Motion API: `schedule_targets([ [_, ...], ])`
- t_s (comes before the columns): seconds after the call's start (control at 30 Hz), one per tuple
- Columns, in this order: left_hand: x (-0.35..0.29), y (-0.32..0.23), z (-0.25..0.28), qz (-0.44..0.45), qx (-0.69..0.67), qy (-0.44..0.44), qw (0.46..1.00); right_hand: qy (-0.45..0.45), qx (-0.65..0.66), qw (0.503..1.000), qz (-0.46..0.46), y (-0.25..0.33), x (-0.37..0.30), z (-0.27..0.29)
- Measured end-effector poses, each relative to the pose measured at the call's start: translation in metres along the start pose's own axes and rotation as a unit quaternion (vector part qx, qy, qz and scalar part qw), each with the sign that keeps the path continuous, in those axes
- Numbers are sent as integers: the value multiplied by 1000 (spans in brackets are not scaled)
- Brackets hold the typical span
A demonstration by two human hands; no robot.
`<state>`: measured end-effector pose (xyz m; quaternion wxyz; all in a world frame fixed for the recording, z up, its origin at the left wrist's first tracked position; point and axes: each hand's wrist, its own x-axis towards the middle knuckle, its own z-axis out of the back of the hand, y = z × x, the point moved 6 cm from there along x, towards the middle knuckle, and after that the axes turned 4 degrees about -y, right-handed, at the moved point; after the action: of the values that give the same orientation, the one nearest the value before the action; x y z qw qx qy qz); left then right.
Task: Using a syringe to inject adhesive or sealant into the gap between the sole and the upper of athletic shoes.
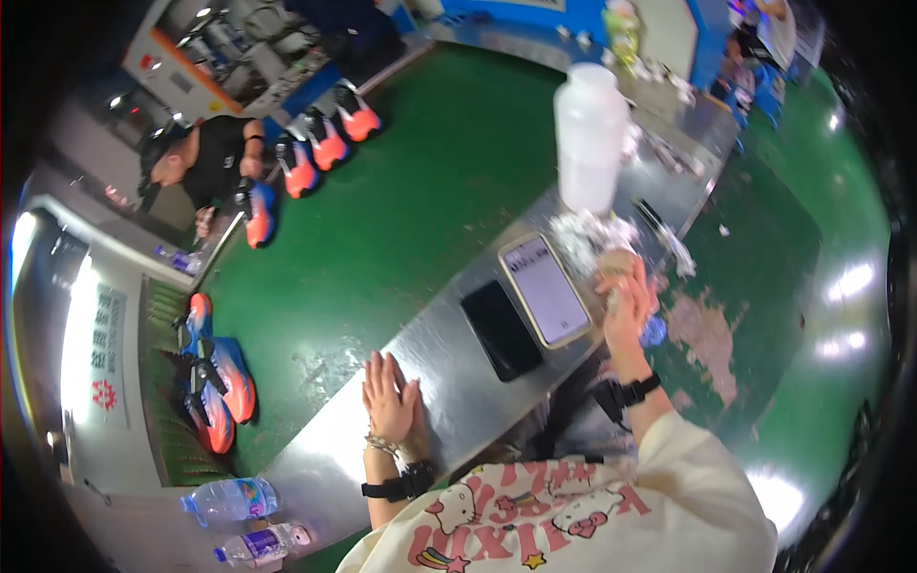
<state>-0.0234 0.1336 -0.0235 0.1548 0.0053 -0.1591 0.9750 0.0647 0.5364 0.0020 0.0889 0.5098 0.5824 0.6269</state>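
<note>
My left hand (390,401) lies flat on the metal table edge (444,382), fingers stretched out, holding nothing. My right hand (626,304) is closed around a beige rounded lump (619,263), whose kind I cannot make out. Left of that hand, a phone (546,291) in a pale case lies face up with its screen lit. Beside it rests a second, black phone (501,329) with a dark screen. Crumpled white tissue (585,239) is heaped just beyond my right hand, at the foot of a tall white plastic bottle (587,143). A small blue object (653,331) shows beside my right wrist.
A thin dark tool (654,218) lies right of the bottle. Several orange and blue shoes (325,143) line the green surface's (411,181) far edge; more shoes (224,377) stand at left. Across it, a person (215,162) handles a shoe (258,215). Two drink bottles (229,501) lie lower left.
</note>
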Motion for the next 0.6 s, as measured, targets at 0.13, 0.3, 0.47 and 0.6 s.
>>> schedule_targets([
  [0.13,2,0,2,-7,31,14,999,31,25,999,-13,13,-12,-2],
  [0.3,0,1,-2,-2,36,20,999,25,124,984,-122,18,-38,1],
  [0.47,-2,4,-4,-12,40,5,999,10,178,975,-137,29,-43,2],
  [0.6,-2,2,-2,-16,42,2,999,7,159,978,-138,32,-48,10],
])
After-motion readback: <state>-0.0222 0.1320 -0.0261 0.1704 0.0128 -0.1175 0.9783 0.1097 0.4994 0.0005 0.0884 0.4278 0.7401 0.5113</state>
